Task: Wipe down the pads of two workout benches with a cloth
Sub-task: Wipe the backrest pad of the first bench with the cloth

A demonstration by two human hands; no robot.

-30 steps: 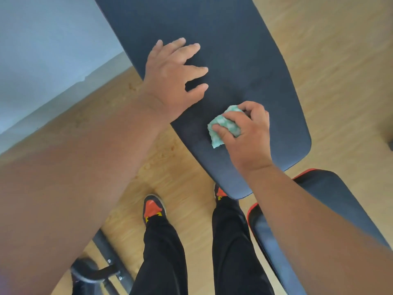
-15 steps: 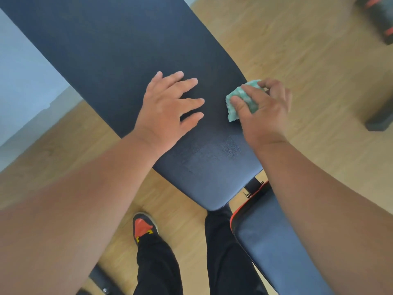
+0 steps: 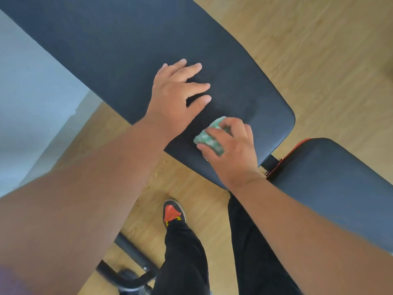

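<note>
A long dark back pad (image 3: 119,50) runs from the upper left to the middle right. My left hand (image 3: 176,96) rests flat on it with fingers spread. Just below and to the right, my right hand (image 3: 231,147) grips a bunched green-and-white cloth (image 3: 209,138) and presses it against the pad near its lower end. The shorter seat pad (image 3: 331,173), dark with a red edge, lies at the right, joined to the back pad by a black bracket (image 3: 270,161).
Light wooden floor (image 3: 319,50) surrounds the bench. A pale wall and skirting (image 3: 32,99) fill the left. My legs in black trousers and an orange-and-black shoe (image 3: 173,211) stand below the pad. Black frame tubing (image 3: 131,258) crosses the floor at bottom left.
My right hand has swept the cloth from the pad's right edge back down toward its lower end, close to my left hand. The left hand stays flat on the pad.
</note>
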